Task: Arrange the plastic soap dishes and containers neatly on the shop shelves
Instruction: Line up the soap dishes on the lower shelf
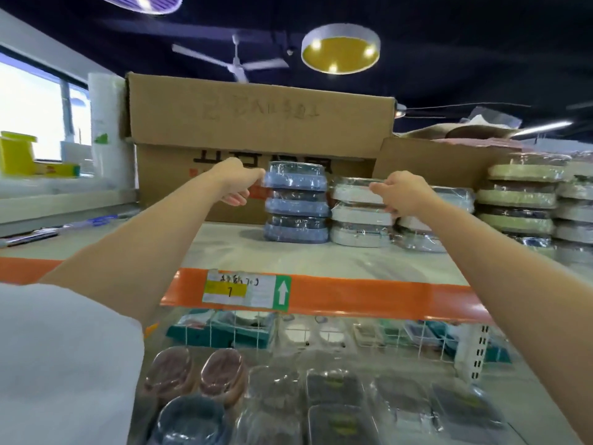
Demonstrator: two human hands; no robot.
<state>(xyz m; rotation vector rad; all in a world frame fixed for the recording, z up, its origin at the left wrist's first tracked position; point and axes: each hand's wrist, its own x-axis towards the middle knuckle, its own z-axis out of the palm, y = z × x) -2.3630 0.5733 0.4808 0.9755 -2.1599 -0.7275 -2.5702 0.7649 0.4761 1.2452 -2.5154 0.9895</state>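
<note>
Below my arms, wrapped dishes [337,396] lie on the lower shelf behind an orange shelf edge [353,297]. On the top shelf [321,255], my left hand [236,181] pinches the top dish of the blue stack [296,203]; my right hand [404,195] grips the white stack [357,213]. Behind my hands stands a cardboard box [256,123], under a dark ceiling with a fan [236,62].

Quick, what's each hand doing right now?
Left hand: grips the top blue soap dish.
Right hand: fingers curled on the white stack.
</note>
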